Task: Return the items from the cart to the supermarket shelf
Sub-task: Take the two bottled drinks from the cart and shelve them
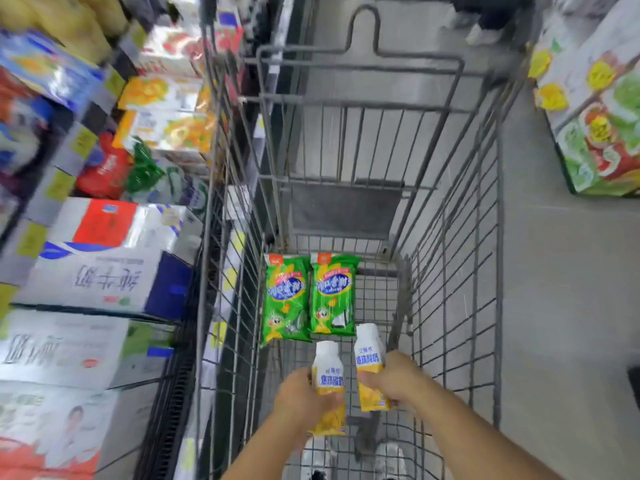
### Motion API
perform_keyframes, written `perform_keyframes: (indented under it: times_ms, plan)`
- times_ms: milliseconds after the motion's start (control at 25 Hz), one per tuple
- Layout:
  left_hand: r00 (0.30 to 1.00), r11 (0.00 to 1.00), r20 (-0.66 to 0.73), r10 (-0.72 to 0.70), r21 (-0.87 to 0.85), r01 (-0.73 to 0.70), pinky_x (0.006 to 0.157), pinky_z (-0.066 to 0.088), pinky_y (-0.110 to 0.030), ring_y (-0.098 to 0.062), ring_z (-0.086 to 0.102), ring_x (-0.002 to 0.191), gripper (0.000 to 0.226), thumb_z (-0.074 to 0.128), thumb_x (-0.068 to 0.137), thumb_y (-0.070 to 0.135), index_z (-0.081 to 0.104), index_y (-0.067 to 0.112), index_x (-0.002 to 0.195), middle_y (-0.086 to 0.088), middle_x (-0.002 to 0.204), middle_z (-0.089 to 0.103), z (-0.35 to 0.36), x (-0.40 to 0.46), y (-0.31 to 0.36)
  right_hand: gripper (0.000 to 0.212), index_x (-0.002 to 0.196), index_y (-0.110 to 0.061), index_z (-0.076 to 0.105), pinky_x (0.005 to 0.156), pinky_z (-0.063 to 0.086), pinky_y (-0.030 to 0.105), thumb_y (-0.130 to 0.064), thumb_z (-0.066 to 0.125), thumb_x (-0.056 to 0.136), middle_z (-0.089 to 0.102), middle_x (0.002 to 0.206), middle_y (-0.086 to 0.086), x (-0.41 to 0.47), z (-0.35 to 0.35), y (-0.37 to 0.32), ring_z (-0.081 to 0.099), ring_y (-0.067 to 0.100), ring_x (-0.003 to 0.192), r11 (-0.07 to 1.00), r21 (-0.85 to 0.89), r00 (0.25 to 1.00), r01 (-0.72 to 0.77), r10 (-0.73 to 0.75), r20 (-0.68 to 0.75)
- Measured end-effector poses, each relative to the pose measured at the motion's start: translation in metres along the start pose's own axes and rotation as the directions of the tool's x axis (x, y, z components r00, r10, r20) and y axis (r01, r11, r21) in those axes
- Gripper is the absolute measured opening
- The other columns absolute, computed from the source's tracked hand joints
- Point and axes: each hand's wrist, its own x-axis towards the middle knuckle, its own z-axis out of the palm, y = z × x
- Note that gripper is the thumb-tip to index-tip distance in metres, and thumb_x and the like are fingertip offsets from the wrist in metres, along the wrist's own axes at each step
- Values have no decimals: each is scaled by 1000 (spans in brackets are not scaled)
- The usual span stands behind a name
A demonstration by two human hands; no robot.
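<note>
Fingers [337, 398] of my left hand [304, 393] grasp one yogurt pouch [328, 375]; right hand [394, 379] grasps another [370, 358], both above the cart [450, 306]. Two green snack packets [285, 299] remain inside. Shelf [104, 271] on my left; nothing returned yet, I judge.

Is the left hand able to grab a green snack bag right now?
Probably not yet. The left hand is already wrapped around a yellow pouch. The green snack bags lie uncovered in the cart just ahead, nothing blocking them.
</note>
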Motion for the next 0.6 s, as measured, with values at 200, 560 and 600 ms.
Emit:
perform_keyframes:
  times_ms: [200, 560, 600]
  plan:
    - [971, 986, -184, 156, -25, -163, 70, 57, -26, -12, 67, 79, 30, 87, 68, 29, 67, 20, 88, 3, 88, 72, -86, -105, 61, 23, 69, -21, 61, 53, 45, 18, -33, 75, 82, 66, 71, -3, -112, -73, -85, 58, 5, 60, 955, -26, 955, 294, -295, -29]
    - [720, 874, -673, 168, -236, -425, 79, 60, -40, -14, 69, 72, 25, 87, 67, 20, 67, 20, 81, 1, 80, 74, -190, -360, 43, 19, 98, -16, 70, 61, 53, 25, -25, 76, 83, 76, 90, 7, -341, -96, -204, 69, 19, 74, 516, -98, 524, 851, -847, 85]
    - [683, 850, -720, 125, -278, -448, 83, 58, -48, -18, 71, 77, 25, 87, 66, 16, 68, 20, 82, 0, 83, 76, -191, -389, 26, 22, 101, -16, 69, 65, 55, 26, -26, 76, 83, 75, 94, 6, -367, -85, -212, 69, 17, 78, 440, -113, 453, 891, -882, 133]
